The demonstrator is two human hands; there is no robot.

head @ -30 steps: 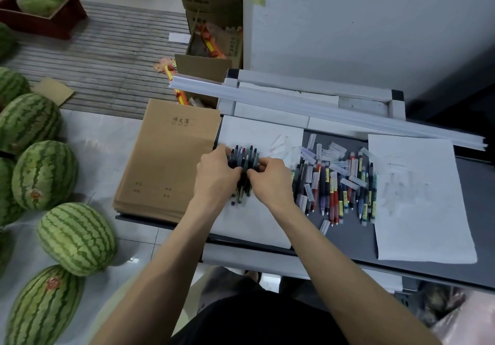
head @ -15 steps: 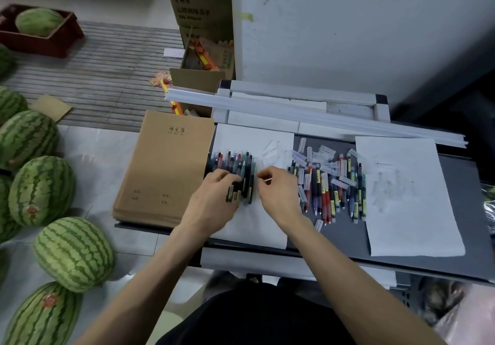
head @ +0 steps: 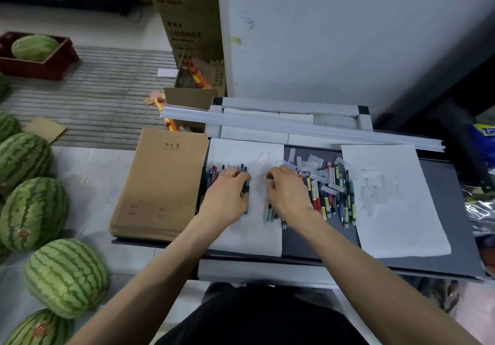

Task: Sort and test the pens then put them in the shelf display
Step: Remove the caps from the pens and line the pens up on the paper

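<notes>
While a row of slim plastic pens lies on a white paper sheet, long axes running away from the viewer, it is pressed under the spread left hand. One light, rigid, roll-prone pen, best pinched mid-barrel, appears grasped in the curled right hand.
</notes>
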